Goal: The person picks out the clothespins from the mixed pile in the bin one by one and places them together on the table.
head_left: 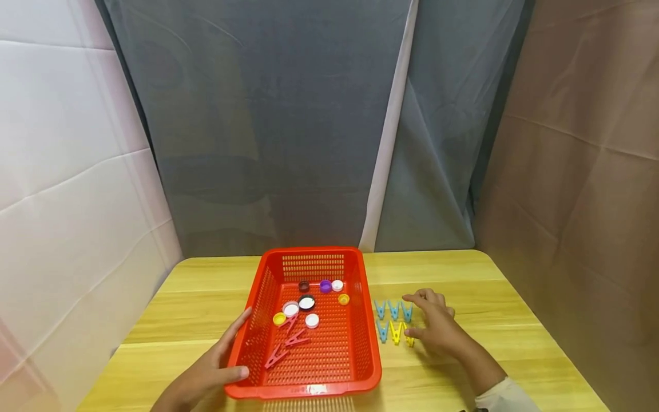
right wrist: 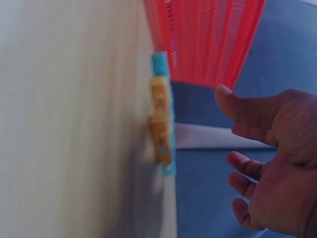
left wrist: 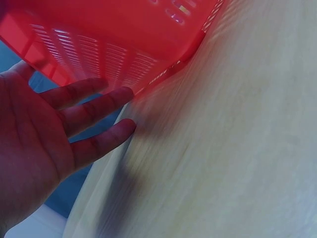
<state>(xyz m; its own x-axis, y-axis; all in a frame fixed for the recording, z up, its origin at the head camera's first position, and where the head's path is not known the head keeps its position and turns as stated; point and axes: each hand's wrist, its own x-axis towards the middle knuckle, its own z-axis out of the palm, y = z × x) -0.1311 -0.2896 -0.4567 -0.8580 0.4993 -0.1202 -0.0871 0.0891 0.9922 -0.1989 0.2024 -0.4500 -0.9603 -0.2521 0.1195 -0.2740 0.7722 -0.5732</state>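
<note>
A red plastic basket (head_left: 366, 343) stands on the table, with three pink clothespins (head_left: 276, 357) and several bottle caps inside. At the basket's left side is my left hand (head_left: 208, 366), fingers stretched along the outer wall and thumb at the rim. In the left wrist view, the left palm (left wrist: 29, 144) faces the camera with spread fingers. To the right of the basket lie several blue clothespins (head_left: 393, 309) and two yellow clothespins (head_left: 395, 332) in two rows. My right hand (head_left: 435, 321) hovers at their right end, thumb and fingers apart, partly covering a yellow one. Nothing is between its fingers.
The caps include a purple cap (head_left: 326, 286), a black-rimmed cap (head_left: 306, 302) and a yellow cap (head_left: 279, 319). A wood-grain table (head_left: 175, 320) carries everything. Grey cloth (head_left: 257, 143) hangs behind it, with pale cloth (head_left: 77, 171) at the left and brownish cloth (head_left: 571, 171) at the right.
</note>
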